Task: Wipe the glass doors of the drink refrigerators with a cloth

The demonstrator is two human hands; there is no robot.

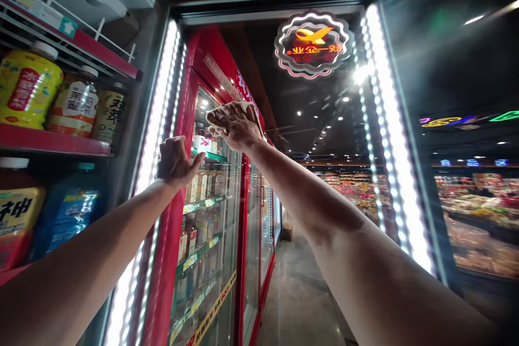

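Note:
My right hand point(237, 127) presses a beige cloth point(227, 109) flat against the glass of an open fridge door point(308, 135), high up near its left side. Its fingers are curled over the cloth. My left hand point(175, 163) grips the edge of a red fridge frame point(178, 173), thumb out toward the glass. Through the door glass I see a lit round sign point(312, 44) and the aisle beyond.
At left are open fridge shelves point(52, 140) with large bottles point(28, 89) of yellow, brown and blue drinks. Red glass-door coolers point(227, 216) full of bottles run down the aisle. LED strips point(389, 135) line the door. Produce displays point(478, 221) stand at right.

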